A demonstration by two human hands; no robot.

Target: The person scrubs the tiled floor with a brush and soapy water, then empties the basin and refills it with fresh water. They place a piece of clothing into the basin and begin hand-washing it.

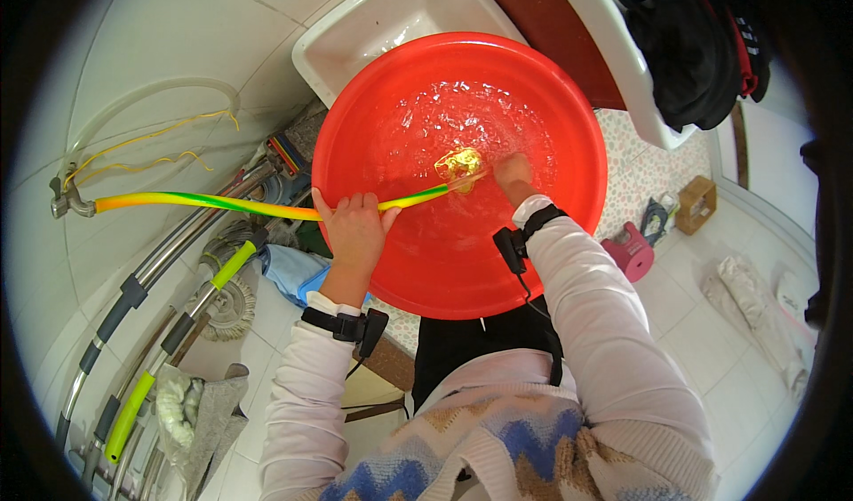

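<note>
A large red plastic basin with water in it stands before me. A yellow, green and orange striped hose runs from a metal tap on the left wall over the basin's near-left rim. My left hand is closed over the hose at that rim. Over the water is the hose's end, and a pale translucent piece continues from it towards my right hand. That hand is curled low in the basin; its fingers are hidden. Beside the hose end shows a shiny gold patch, blurred by the water.
Behind the basin is a white ceramic sink. Mop poles lean along the left, near a blue cloth. A pink plastic item and a small wooden box sit on the floor at right. Dark clothes hang over a white basin edge.
</note>
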